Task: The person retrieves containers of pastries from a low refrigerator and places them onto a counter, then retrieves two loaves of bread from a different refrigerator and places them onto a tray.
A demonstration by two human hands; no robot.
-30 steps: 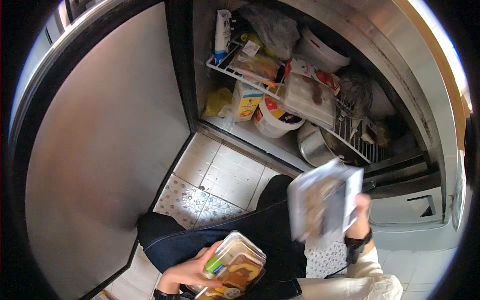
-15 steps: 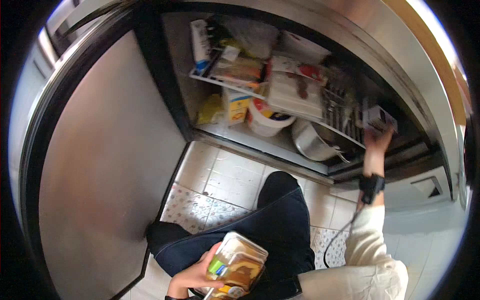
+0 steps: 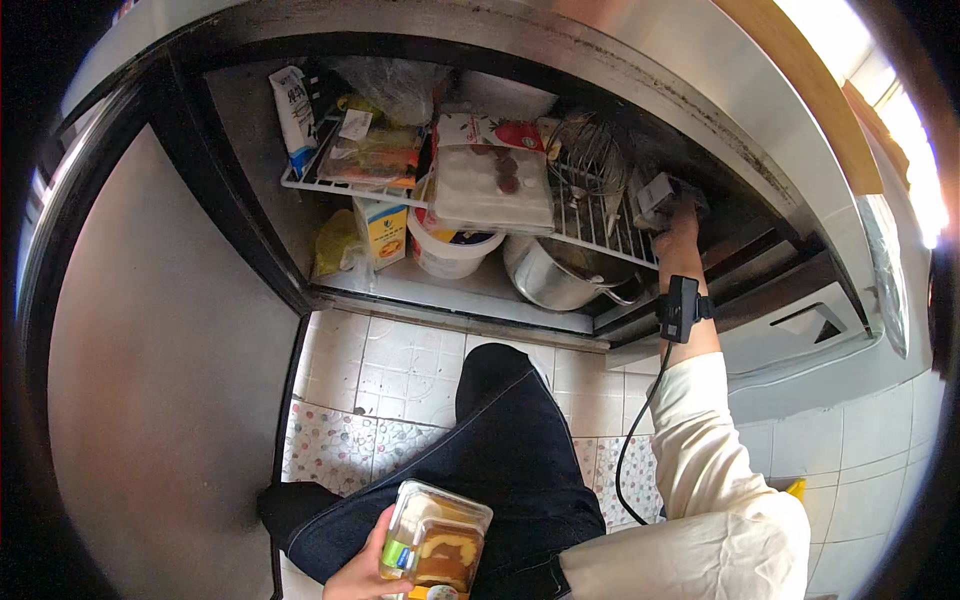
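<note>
My left hand point(image 3: 365, 565) holds a clear plastic box of cake slices point(image 3: 440, 540) against my lap, its thumb near the green and blue label. Brown and cream swirled slices show through the lid. Stretched into the open fridge, my right hand point(image 3: 680, 225) grips a small pale box point(image 3: 657, 192) at the right end of the wire shelf point(image 3: 605, 225). The hand's far fingers are partly hidden in shadow. A black device point(image 3: 683, 308) with a cable is strapped to my right wrist. Beside that hand lies a wire whisk point(image 3: 590, 160).
On the shelf sit a flat white package point(image 3: 490, 190) and packaged food point(image 3: 370, 155). Below stand a white tub point(image 3: 440, 250), a metal pot point(image 3: 550, 275) and a yellow-white carton point(image 3: 382, 232). The fridge door point(image 3: 170, 360) stands open at left.
The view has shifted, so the fridge contents appear further left and sharper. My right hand stays at the small box, reaching a little deeper. My left hand still holds the cake box.
</note>
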